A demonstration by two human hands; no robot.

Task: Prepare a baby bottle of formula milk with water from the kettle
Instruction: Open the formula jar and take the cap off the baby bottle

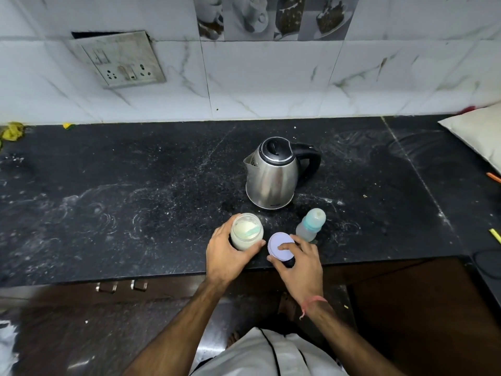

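A steel kettle (272,176) with a black lid and handle stands on the black counter (135,199), its lid closed. In front of it an open jar of pale formula powder (246,231) holds a light green scoop. My left hand (226,253) grips the jar from the left side. My right hand (296,260) holds the jar's round pale lid (280,246) just right of the jar, low over the counter. A capped baby bottle (311,224) with a teal ring stands to the right of the lid.
The counter's front edge runs just under my hands, with drawer handles (122,286) below. A wall socket plate (119,59) hangs at the back left. A white cushion (479,131) lies at the far right, and yellow scraps (12,131) sit at the far left.
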